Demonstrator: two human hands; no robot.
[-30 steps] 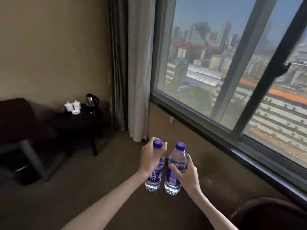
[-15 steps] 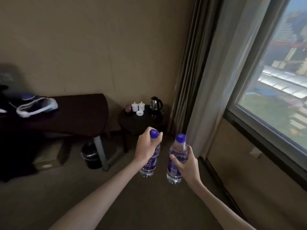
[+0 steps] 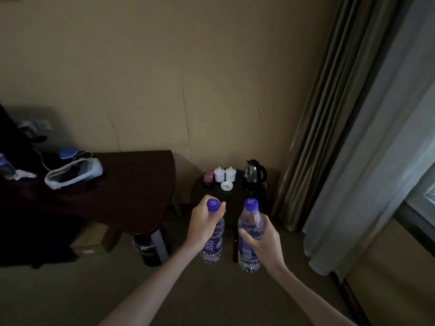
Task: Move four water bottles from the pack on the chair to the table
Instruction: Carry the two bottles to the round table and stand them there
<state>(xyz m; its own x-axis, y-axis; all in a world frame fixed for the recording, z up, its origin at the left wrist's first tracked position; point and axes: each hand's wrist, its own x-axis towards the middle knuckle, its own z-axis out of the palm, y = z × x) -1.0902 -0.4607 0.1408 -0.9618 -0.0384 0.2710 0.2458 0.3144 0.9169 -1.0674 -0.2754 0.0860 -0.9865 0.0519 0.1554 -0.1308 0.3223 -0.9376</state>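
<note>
I hold two clear water bottles with purple caps and purple labels upright in the air in front of me. My left hand (image 3: 205, 222) grips the left bottle (image 3: 213, 245) around its neck, just under the cap. My right hand (image 3: 261, 241) is wrapped around the middle of the right bottle (image 3: 250, 220). Ahead on the left stands a dark wooden table (image 3: 131, 184) against the wall. The pack and the chair are out of view.
A small round dark side table (image 3: 207, 196) beyond the bottles carries two white cups, a small dish, a pink box and a kettle (image 3: 254, 174). The wooden table bears a white headset (image 3: 73, 175) and cables. A bin (image 3: 147, 251) and a cardboard box sit beneath. Curtains (image 3: 353, 142) hang right.
The view has swung left, away from the window, toward the wall and the wooden table. Both hands still carry the bottles, which are now nearer the side table.
</note>
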